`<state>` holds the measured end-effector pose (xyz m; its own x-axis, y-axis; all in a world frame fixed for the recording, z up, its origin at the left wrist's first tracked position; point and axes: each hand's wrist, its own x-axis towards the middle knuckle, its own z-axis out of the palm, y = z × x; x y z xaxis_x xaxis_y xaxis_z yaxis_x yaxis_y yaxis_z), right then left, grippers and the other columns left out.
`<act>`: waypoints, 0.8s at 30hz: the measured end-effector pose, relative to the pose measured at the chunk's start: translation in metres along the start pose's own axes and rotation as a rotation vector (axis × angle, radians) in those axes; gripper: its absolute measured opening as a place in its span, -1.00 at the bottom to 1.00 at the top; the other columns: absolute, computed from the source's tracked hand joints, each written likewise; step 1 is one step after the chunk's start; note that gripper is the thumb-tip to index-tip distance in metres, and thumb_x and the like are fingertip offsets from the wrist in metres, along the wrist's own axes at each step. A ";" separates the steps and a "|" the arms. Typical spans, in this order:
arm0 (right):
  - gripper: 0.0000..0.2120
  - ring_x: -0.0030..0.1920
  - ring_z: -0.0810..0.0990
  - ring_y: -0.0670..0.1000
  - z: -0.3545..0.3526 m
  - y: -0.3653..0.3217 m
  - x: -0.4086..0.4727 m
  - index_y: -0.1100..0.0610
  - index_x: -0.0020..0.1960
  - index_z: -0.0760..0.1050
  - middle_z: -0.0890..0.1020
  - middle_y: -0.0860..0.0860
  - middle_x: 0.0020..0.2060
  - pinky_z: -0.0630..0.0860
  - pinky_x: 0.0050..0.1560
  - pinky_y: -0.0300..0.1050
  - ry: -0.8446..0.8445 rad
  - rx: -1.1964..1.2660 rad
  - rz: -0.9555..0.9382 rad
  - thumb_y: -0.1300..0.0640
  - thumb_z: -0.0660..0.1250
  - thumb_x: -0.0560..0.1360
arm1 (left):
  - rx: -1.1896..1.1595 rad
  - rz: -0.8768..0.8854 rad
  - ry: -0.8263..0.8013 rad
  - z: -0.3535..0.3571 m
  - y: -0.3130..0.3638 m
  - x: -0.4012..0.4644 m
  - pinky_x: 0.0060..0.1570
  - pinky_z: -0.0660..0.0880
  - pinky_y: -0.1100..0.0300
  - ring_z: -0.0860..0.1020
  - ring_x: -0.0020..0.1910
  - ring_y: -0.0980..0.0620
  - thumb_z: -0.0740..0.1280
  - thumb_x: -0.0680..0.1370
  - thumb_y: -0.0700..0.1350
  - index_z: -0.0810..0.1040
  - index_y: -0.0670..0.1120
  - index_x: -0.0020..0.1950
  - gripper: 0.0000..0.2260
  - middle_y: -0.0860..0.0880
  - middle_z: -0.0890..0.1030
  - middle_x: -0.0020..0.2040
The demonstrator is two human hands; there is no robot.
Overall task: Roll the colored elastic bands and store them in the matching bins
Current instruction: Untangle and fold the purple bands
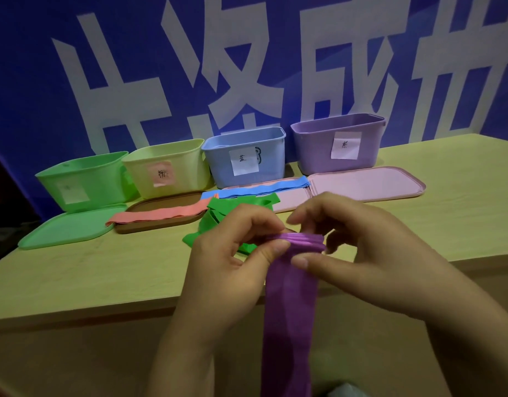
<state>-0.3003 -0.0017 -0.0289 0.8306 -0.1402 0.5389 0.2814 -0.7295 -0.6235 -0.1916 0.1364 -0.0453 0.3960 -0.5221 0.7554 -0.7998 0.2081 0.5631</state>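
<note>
A purple elastic band point(290, 305) hangs down past the table's front edge, its top end wound into a small roll. My left hand point(232, 253) pinches the roll's left end. My right hand point(361, 247) pinches its right end between thumb and fingers. Behind my hands a green band point(221, 213) lies crumpled on the table. A pink band point(158, 216) lies over the brown lid, and a blue band point(264, 187) lies stretched in front of the blue bin. Four labelled bins stand at the back: green point(86, 181), yellow point(167, 170), blue point(247, 156), purple point(338, 144).
Lids lie flat in front of the bins: a green lid point(64, 230), a brown lid point(161, 199) and a pink lid point(367, 181). The wooden table point(75, 270) has its front edge just under my hands. A blue banner with white characters hangs behind.
</note>
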 end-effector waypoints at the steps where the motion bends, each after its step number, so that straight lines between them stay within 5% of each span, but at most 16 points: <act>1: -0.86 -0.09 0.52 -0.19 -0.002 -0.001 0.002 -0.11 -0.04 0.51 0.56 -0.17 -0.21 0.43 -0.18 -0.40 -0.004 -0.110 -0.005 -0.02 0.39 0.41 | -0.005 -0.024 0.012 0.002 -0.001 -0.001 -0.14 0.46 0.42 0.60 -0.15 0.21 0.45 0.36 -0.18 0.52 0.17 -0.15 -0.74 0.21 0.60 -0.19; 5: -0.86 -0.13 0.43 -0.16 -0.002 -0.005 0.016 -0.08 0.04 0.54 0.51 -0.16 -0.11 0.34 -0.21 -0.43 -0.008 -0.373 0.043 0.03 0.30 0.49 | -0.153 -0.293 0.126 0.013 -0.008 0.003 -0.14 0.57 0.19 0.66 -0.19 0.10 0.48 0.36 -0.31 0.50 0.06 -0.16 -0.71 0.05 0.69 -0.22; 8: -0.85 -0.10 0.40 -0.13 0.001 -0.006 0.023 -0.04 0.06 0.54 0.47 -0.10 -0.07 0.30 -0.17 -0.38 0.000 -0.417 0.042 0.04 0.27 0.52 | -0.314 -0.426 0.179 0.013 -0.016 0.007 -0.20 0.56 0.22 0.67 -0.18 0.08 0.48 0.26 -0.17 0.48 0.02 0.02 -0.62 -0.04 0.68 -0.04; 12: -0.94 -0.13 0.38 -0.14 -0.002 -0.008 0.029 -0.01 -0.02 0.48 0.44 -0.09 -0.08 0.31 -0.15 -0.43 0.033 -0.355 0.017 0.09 0.26 0.53 | -0.391 -0.436 0.024 0.022 -0.018 0.002 -0.15 0.52 0.34 0.63 -0.13 0.21 0.42 0.35 -0.18 0.57 0.00 0.04 -0.72 0.13 0.70 -0.11; 15: -0.94 -0.10 0.39 -0.14 -0.007 -0.010 0.033 -0.04 -0.02 0.41 0.43 -0.09 -0.04 0.33 -0.12 -0.40 0.049 -0.331 -0.008 0.11 0.24 0.54 | -0.434 -0.475 -0.012 0.040 -0.021 -0.004 -0.21 0.50 0.39 0.62 -0.19 0.24 0.34 0.45 -0.38 0.61 -0.06 -0.08 -0.77 0.10 0.70 -0.21; 18: -0.94 -0.14 0.44 -0.17 -0.014 -0.009 0.038 -0.02 -0.01 0.41 0.50 -0.12 -0.10 0.37 -0.14 -0.40 0.098 -0.277 -0.006 0.13 0.24 0.55 | -0.481 -0.538 -0.017 0.051 -0.026 -0.005 -0.33 0.52 0.34 0.61 -0.30 0.19 0.35 0.47 -0.33 0.61 -0.11 -0.13 -0.87 0.06 0.69 -0.29; 24: -0.97 -0.10 0.52 -0.15 -0.042 0.005 0.059 0.01 -0.05 0.45 0.51 -0.18 -0.19 0.53 -0.03 -0.12 0.410 -0.071 0.096 0.11 0.29 0.53 | -0.470 -0.615 -0.193 0.076 -0.053 -0.023 -0.16 0.53 0.25 0.60 -0.21 0.15 0.43 0.42 -0.25 0.60 -0.11 -0.07 -0.88 0.05 0.69 -0.21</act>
<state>-0.2698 -0.0421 0.0239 0.5876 -0.4536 0.6701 0.1666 -0.7426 -0.6487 -0.1926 0.0744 -0.1183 0.5850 -0.7817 0.2161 -0.1721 0.1407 0.9750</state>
